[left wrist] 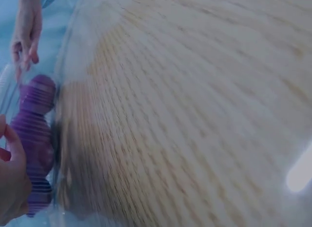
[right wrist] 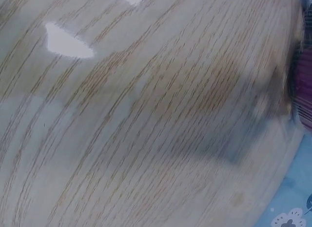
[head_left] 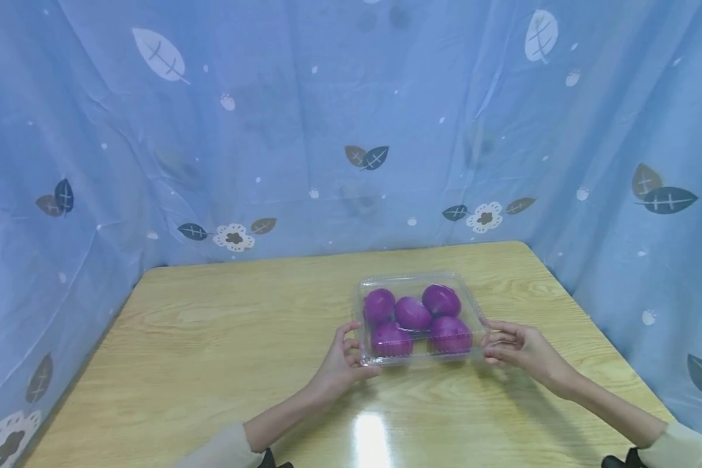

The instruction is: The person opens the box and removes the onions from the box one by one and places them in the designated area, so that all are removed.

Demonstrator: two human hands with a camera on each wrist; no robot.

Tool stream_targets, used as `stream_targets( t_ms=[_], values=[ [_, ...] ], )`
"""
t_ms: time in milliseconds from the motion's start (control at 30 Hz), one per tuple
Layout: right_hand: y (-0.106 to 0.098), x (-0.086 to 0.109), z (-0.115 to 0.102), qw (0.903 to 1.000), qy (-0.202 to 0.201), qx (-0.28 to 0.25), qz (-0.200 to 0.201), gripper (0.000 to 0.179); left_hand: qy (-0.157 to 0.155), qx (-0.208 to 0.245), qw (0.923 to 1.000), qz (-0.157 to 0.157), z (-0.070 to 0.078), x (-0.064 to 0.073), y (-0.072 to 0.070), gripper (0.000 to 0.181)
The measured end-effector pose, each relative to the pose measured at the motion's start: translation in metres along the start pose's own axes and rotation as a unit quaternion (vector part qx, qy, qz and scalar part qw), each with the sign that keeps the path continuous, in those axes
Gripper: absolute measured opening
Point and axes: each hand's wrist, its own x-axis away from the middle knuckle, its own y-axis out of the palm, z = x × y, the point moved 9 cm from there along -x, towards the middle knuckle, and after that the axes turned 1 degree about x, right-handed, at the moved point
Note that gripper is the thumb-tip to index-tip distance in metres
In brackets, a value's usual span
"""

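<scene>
A clear plastic clamshell box [head_left: 406,279] with several round purple onions [head_left: 413,314] inside is held between both hands, right of the table's middle. My left hand [head_left: 342,361] grips its near left corner, thumb along the front and fingers up the left side. At the right side, the fingers and thumb of my right hand [head_left: 523,354] pinch the box's edge. The left wrist view has the onions [left wrist: 34,139] behind the ribbed wall, part of the left hand [left wrist: 12,183] and the right hand [left wrist: 27,31] beyond. Only a purple onion [right wrist: 304,90] at the border shows in the right wrist view.
The box is over a light wood-grain table [head_left: 210,338], whose far corners are rounded. A blue curtain [head_left: 304,130] with leaf and flower prints hangs behind the table and along both sides. Bright light glare [head_left: 371,439] lies on the near tabletop.
</scene>
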Motion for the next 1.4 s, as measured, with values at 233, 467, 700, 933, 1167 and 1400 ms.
stream_targets(
  t_ms=[233,467,700,933,1167,1400],
  values=[
    [0.007,0.006,0.008,0.9994,0.021,-0.026,-0.01,0.066,-0.005,0.04,0.9991,-0.01,-0.011,0.006,0.001,0.086],
    [0.015,0.007,0.011,0.9989,0.012,-0.034,-0.031,0.068,-0.009,0.088,0.9961,-0.009,-0.019,0.014,-0.001,0.084],
    [0.014,0.0,0.006,0.9995,0.014,-0.011,-0.027,0.066,-0.006,0.109,0.9931,0.044,-0.018,0.015,-0.008,0.062],
    [0.012,-0.005,-0.002,0.9995,0.013,0.01,-0.027,0.052,0.019,0.021,0.9992,0.027,-0.004,0.008,-0.006,0.028],
    [0.003,0.0,-0.011,0.9987,-0.038,-0.02,-0.028,0.056,0.131,-0.164,0.9746,0.077,0.039,-0.005,-0.033,0.055],
    [0.005,0.0,-0.015,0.9951,-0.094,-0.031,-0.002,0.065,0.394,-0.352,0.8482,0.035,0.093,-0.009,-0.026,0.016]
  ],
)
